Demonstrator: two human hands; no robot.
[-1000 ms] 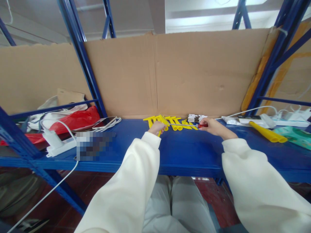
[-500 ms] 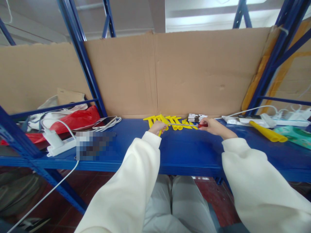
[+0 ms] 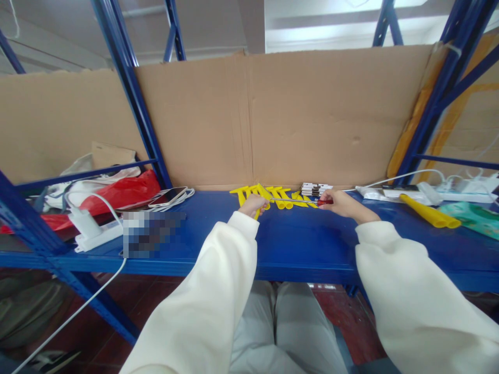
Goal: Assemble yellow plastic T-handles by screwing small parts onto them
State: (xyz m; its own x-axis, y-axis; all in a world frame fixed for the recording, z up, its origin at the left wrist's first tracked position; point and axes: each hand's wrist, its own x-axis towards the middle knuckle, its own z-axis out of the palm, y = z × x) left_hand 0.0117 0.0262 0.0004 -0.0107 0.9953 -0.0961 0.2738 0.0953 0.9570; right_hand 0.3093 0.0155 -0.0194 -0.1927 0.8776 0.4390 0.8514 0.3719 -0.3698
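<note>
My right hand (image 3: 340, 203) is closed around the red handle of a screwdriver (image 3: 296, 200), whose long metal shaft points left. At the shaft's far end, my left hand (image 3: 252, 204) is closed on a yellow plastic piece (image 3: 257, 213), most of it covered by the fingers. Whether the tip touches that piece is too small to tell. Just behind the hands lie several yellow T-shaped parts (image 3: 286, 204) in a row along the cardboard. A stack of white and dark pieces (image 3: 316, 189) sits behind my right hand.
The blue shelf top (image 3: 304, 239) has a tall cardboard sheet (image 3: 312, 114) at its back. To the right lie yellow tubes (image 3: 431, 213), a green packet (image 3: 473, 218) and white power strips with cables. On the left are a white power strip (image 3: 99, 234) and a red bag (image 3: 128, 192).
Almost nothing differs. Both hands hold the same places, with the screwdriver still level between them.
</note>
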